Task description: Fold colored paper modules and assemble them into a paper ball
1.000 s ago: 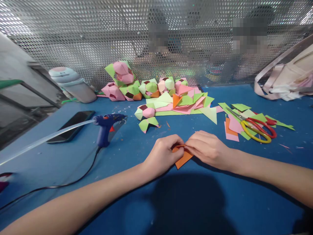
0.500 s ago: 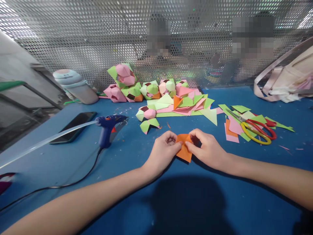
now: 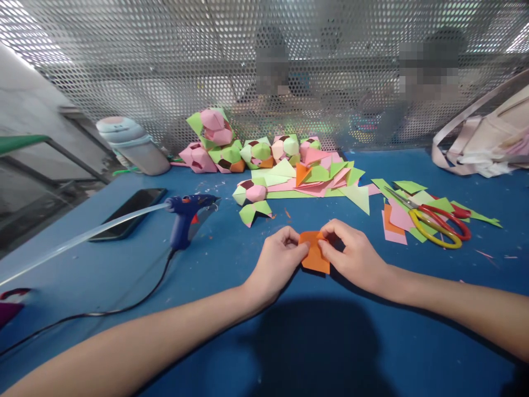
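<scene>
Orange paper (image 3: 315, 263) in pinch grip of left hand (image 3: 276, 266) and right hand (image 3: 356, 258), long axis seemingly pointing away from person.

One orange paper (image 3: 314, 258), one glue gun (image 3: 184, 218), one phone (image 3: 128, 214), one scissors (image 3: 438, 223)

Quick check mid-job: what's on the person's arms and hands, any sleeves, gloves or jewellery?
Nothing worn: left hand and right hand are bare, no gloves, rings or watch in view. Both forearms are bare too, with no sleeve up to the picture's edge.
</scene>
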`<state>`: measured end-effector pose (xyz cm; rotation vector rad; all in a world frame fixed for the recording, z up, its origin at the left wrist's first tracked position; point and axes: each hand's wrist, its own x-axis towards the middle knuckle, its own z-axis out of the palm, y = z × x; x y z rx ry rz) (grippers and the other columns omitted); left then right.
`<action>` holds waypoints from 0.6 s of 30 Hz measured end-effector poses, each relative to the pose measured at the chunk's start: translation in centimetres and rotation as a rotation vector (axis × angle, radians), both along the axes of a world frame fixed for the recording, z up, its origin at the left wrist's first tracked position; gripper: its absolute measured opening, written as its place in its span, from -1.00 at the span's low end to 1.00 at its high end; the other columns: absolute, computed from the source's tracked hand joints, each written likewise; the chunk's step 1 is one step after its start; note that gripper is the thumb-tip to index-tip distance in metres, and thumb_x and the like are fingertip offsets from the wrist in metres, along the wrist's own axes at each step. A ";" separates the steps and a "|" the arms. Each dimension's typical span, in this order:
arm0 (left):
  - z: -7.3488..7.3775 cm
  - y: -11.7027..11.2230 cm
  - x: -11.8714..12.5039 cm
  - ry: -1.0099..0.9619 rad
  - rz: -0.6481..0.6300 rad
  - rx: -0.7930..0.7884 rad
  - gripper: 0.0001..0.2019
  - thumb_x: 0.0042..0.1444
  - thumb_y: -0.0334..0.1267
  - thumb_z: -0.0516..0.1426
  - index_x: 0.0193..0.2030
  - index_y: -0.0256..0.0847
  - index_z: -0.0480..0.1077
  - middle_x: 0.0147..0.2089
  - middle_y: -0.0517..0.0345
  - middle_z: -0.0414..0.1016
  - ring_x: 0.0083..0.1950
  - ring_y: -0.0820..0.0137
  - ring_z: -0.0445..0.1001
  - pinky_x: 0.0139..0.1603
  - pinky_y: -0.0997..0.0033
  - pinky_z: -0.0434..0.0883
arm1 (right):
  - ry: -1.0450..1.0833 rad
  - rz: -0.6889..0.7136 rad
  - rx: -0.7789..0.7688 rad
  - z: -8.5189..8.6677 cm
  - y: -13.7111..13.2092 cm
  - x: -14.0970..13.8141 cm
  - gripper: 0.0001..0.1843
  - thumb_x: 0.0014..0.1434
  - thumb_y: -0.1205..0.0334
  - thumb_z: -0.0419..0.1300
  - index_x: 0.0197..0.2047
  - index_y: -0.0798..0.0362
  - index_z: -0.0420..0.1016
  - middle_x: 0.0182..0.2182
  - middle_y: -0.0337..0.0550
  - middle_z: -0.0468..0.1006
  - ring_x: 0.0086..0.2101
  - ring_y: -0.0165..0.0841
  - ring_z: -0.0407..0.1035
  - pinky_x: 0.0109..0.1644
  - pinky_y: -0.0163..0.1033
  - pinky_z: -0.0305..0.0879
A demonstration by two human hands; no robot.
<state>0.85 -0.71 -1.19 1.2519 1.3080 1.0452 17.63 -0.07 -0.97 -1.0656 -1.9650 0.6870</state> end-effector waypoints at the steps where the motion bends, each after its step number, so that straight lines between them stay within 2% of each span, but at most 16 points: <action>1: 0.1 -0.1 0.1 0.001 0.006 0.002 -0.82 -0.05 -0.30 0.19 -0.49 -0.24 0.23 -0.57 0.35 0.23 -0.52 0.57 0.18 -0.52 0.58 0.15 | 0.018 -0.007 -0.042 0.1 -0.1 -0.1 -0.94 0.20 0.32 0.10 -0.29 0.02 0.24 -0.39 -0.28 0.36 -0.39 -0.46 0.28 -0.29 -0.32 0.24; 4: 0.2 -0.2 0.2 -0.025 0.022 -0.009 -0.82 -0.06 -0.31 0.20 -0.49 -0.24 0.24 -0.56 0.35 0.26 -0.52 0.57 0.20 -0.51 0.58 0.18 | 0.042 -0.052 -0.120 0.0 -0.4 -0.4 -0.82 0.15 0.22 0.19 -0.25 0.01 0.22 -0.38 -0.29 0.36 -0.38 -0.44 0.29 -0.30 -0.32 0.27; 6: 0.2 -0.3 0.3 -0.059 0.022 -0.028 -0.83 -0.06 -0.31 0.20 -0.47 -0.24 0.25 -0.55 0.34 0.29 -0.51 0.56 0.23 -0.50 0.57 0.19 | 0.033 -0.066 -0.111 -0.2 -0.4 -0.5 -0.84 0.16 0.26 0.18 -0.26 0.01 0.22 -0.40 -0.30 0.35 -0.40 -0.45 0.28 -0.32 -0.32 0.25; 9: 0.0 -0.3 0.2 -0.099 0.013 -0.047 -0.82 -0.04 -0.29 0.20 -0.44 -0.24 0.25 -0.54 0.33 0.30 -0.50 0.55 0.25 -0.49 0.56 0.20 | 0.039 -0.051 -0.059 -0.6 -0.1 -0.4 -0.92 0.20 0.34 0.12 -0.26 0.02 0.25 -0.38 -0.29 0.38 -0.38 -0.46 0.29 -0.29 -0.32 0.25; 13: -0.3 -0.3 0.0 -0.096 -0.014 -0.038 -0.80 -0.01 -0.24 0.20 -0.44 -0.22 0.23 -0.54 0.32 0.29 -0.50 0.54 0.24 -0.48 0.55 0.18 | 0.066 -0.014 0.014 -0.7 0.4 0.0 -0.95 0.22 0.33 0.12 -0.26 0.03 0.29 -0.35 -0.26 0.40 -0.34 -0.45 0.31 -0.22 -0.32 0.26; 18: -0.5 -0.3 -0.1 -0.076 -0.038 -0.028 -0.79 0.02 -0.21 0.18 -0.46 -0.22 0.23 -0.54 0.31 0.29 -0.50 0.53 0.24 -0.48 0.55 0.16 | 0.086 0.030 0.109 -0.5 0.5 0.2 -0.94 0.22 0.38 0.12 -0.24 0.04 0.34 -0.33 -0.22 0.42 -0.31 -0.44 0.33 -0.19 -0.30 0.28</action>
